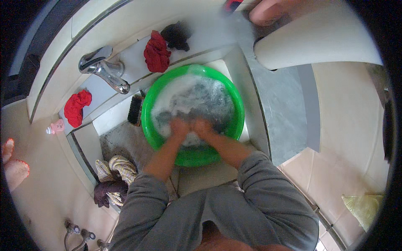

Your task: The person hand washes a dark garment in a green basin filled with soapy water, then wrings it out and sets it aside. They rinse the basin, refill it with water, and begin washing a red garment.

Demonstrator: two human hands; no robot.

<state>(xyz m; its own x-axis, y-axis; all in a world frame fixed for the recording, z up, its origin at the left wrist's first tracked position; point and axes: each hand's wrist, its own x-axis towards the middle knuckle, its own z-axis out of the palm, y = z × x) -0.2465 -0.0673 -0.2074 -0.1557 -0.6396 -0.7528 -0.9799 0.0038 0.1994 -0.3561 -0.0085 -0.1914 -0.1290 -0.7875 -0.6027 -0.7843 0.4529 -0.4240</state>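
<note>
A round green plastic basin holds sudsy water. My left hand and my right hand are close together at the water, near the middle of the basin. Both are blurred, and foam partly covers them. Dark cloth seems to lie in the water around them, but whether my fingers grip it is unclear. A scrubbing brush with dark bristles leans just left of the basin.
A chrome faucet stands upper left. Red cloths and a black cloth lie on the ledge. A pink bottle, a checked cloth and a dark purple cloth are at left; a white rounded fixture is upper right.
</note>
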